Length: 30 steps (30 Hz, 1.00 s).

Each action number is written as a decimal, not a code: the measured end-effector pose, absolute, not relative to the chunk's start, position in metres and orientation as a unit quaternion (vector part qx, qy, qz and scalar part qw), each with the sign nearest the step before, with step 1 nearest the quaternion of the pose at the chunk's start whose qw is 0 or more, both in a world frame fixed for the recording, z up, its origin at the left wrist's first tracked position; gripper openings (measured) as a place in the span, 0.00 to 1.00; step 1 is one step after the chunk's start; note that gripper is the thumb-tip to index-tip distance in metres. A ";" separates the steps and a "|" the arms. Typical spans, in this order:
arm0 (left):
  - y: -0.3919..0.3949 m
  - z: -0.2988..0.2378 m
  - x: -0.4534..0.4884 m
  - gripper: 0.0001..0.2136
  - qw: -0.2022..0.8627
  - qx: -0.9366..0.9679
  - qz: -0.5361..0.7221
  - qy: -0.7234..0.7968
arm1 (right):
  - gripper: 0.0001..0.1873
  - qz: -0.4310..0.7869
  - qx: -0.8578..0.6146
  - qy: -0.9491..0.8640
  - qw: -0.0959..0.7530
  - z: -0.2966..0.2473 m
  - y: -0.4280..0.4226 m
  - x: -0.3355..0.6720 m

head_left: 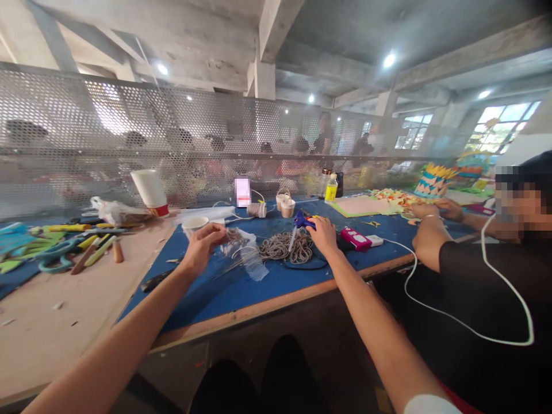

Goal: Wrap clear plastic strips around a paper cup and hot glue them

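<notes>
My left hand (pixel 202 246) is pinched on the edge of a clear plastic bag (pixel 244 248) that lies on the blue mat (pixel 241 287). My right hand (pixel 322 234) rests closed on the handle of a blue glue gun (pixel 302 221), whose nozzle points down toward a loose coil of brown twine (pixel 282 247). A black cable (pixel 308 265) curves under the twine.
A pink box (pixel 356 238) lies right of my right hand. Paper cups (pixel 285 206), a twine spool (pixel 257 210), a yellow-capped bottle (pixel 331 188) and a white cup stack (pixel 149 190) stand farther back. A co-worker's arms (pixel 431 230) work at the right. Tools and foam scraps (pixel 56 247) lie at left.
</notes>
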State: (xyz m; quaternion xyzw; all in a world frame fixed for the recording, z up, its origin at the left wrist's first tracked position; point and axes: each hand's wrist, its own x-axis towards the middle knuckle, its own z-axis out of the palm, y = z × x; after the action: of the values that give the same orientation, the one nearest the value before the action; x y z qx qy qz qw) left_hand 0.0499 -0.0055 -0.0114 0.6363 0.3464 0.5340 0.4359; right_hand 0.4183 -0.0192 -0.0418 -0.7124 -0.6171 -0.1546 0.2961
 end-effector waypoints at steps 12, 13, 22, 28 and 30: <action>0.014 -0.030 0.037 0.19 0.134 0.801 0.394 0.429 | 0.13 -0.174 -0.690 -0.629 0.313 -0.044 -0.018 0.418; 0.014 -0.032 0.039 0.19 0.101 0.822 0.369 0.423 | 0.13 -0.174 -0.690 -0.629 0.312 -0.044 -0.018 0.418; 0.005 -0.038 0.054 0.14 0.071 0.837 0.276 0.468 | 0.13 -0.166 -0.693 -0.643 0.280 -0.046 -0.016 0.417; 0.011 -0.042 0.053 0.13 0.007 0.845 0.259 0.469 | 0.12 -0.157 -0.680 -0.663 0.271 -0.046 -0.017 0.415; 0.013 -0.043 0.053 0.13 0.011 0.846 0.250 0.470 | 0.12 -0.155 -0.680 -0.663 0.272 -0.044 -0.018 0.414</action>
State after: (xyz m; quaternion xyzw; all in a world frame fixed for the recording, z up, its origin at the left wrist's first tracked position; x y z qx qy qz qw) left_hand 0.0527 0.0129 -0.0427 0.8464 0.4699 0.2505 0.0114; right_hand 0.4142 -0.0182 -0.0443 -0.6803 -0.6626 -0.1553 0.2720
